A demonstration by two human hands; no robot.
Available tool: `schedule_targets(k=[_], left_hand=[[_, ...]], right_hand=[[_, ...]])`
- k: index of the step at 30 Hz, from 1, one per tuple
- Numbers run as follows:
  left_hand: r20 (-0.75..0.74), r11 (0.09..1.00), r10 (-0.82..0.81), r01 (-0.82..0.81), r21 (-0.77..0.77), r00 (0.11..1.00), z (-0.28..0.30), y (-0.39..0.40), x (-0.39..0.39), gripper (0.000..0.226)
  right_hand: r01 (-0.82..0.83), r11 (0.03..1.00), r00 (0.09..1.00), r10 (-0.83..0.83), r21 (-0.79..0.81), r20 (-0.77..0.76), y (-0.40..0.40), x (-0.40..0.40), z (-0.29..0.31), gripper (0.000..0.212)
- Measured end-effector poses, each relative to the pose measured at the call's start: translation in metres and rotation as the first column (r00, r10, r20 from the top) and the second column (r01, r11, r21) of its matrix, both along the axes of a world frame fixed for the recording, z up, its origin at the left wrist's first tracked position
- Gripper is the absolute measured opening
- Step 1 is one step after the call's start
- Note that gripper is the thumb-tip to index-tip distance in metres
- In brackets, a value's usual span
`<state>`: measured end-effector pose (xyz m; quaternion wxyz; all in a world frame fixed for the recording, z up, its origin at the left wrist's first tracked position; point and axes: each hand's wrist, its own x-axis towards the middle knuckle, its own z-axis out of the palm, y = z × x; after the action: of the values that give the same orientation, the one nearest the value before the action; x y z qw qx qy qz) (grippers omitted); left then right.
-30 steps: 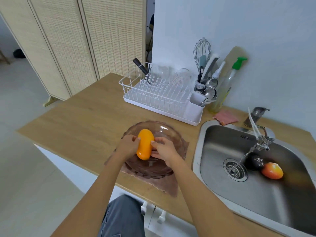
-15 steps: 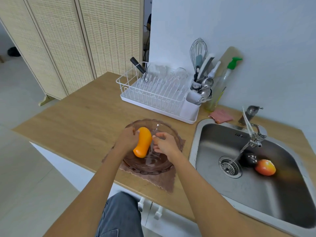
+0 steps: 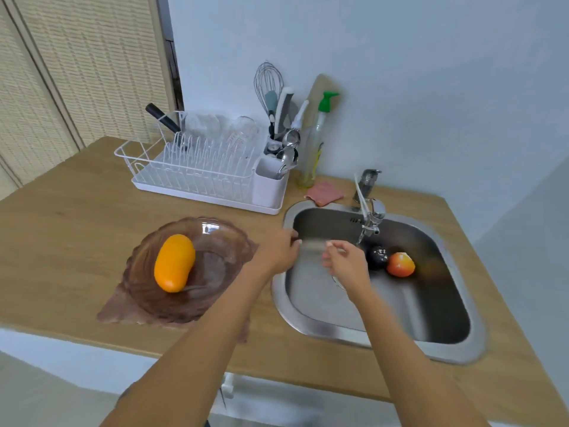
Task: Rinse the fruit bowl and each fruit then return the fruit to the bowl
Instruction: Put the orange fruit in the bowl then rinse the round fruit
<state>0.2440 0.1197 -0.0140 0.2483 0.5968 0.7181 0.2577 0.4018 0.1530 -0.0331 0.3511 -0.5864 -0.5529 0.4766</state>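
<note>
A brown glass fruit bowl (image 3: pixel 221 238) sits on a brown cloth on the wooden counter, with an orange mango (image 3: pixel 174 262) lying inside it. In the steel sink (image 3: pixel 443 343) a dark round fruit (image 3: pixel 378 256) and a red-orange apple (image 3: pixel 401 265) lie below the tap (image 3: pixel 369 217). My left hand (image 3: pixel 277 251) hovers over the sink's left rim, blurred, holding nothing. My right hand (image 3: pixel 346 263) is over the basin left of the dark fruit, fingers loosely curled and empty.
A white dish rack (image 3: pixel 197 171) with glassware stands behind the bowl, a utensil holder (image 3: pixel 271 177) at its right end. A soap bottle (image 3: pixel 314 140) and a pink sponge (image 3: pixel 324 194) sit behind the sink. The counter's front edge lies just below my forearms.
Both hands let go of the mango, which now lies in the bowl, and moved right to the sink. The view shifted right as well.
</note>
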Motion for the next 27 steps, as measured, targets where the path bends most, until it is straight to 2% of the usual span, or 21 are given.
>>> schedule_targets(k=[2, 5, 9, 15, 19, 27], left_hand=[[-0.064, 0.995, -0.081, 0.077, -0.055, 0.995, -0.023, 0.016, 0.029, 0.037], [-0.077, 0.972, -0.174, 0.158, -0.171, 0.982, -0.066, 0.035, 0.068, 0.047], [-0.175, 0.891, -0.289, 0.197, -0.409, 0.941, -0.125, 0.053, 0.097, 0.064], [-0.241, 0.739, -0.429, 0.184, -0.648, 0.871, -0.172, 0.074, 0.104, 0.076], [-0.267, 0.706, -0.483, 0.19, -0.683, 0.834, -0.186, 0.072, 0.104, 0.085], [-0.261, 0.703, -0.491, 0.201, -0.682, 0.831, -0.191, 0.071, 0.103, 0.085]], right_hand=[[0.055, 0.997, 0.998, -0.055, -0.052, 0.001, 0.005, 0.032, -0.018, 0.009], [0.135, 0.987, 0.989, -0.129, -0.086, 0.065, 0.015, 0.076, -0.042, 0.011], [0.229, 0.963, 0.968, -0.21, -0.139, 0.135, 0.035, 0.124, -0.072, 0.009], [0.371, 0.912, 0.897, -0.305, -0.172, 0.321, 0.085, 0.172, -0.106, 0.049], [0.435, 0.879, 0.874, -0.36, -0.194, 0.327, 0.119, 0.179, -0.115, 0.068], [0.553, 0.8, 0.832, -0.513, -0.235, 0.211, 0.158, 0.165, -0.128, 0.077]])
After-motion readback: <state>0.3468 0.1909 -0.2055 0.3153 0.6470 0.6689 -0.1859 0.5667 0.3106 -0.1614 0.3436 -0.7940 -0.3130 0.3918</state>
